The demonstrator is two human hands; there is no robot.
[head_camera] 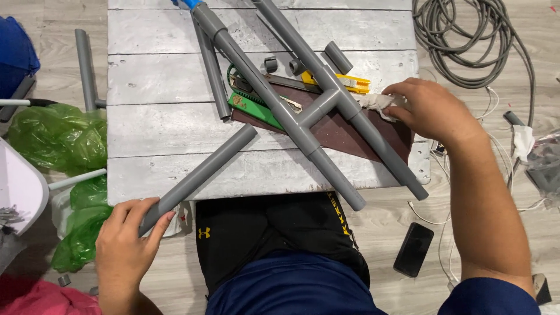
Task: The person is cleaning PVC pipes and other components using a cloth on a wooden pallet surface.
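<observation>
Left hand (125, 242) grips the near end of a loose grey plastic pipe (201, 175), smooth and round, lying aslant over the front edge of the worn, whitewashed plank table (151, 76). Right hand (429, 111) pinches a crumpled off-white rag (376, 102) against the H-shaped pipe frame (309, 114). Frame rests on a dark maroon sheet (356, 137); yellow cutter (341, 81) just behind.
</observation>
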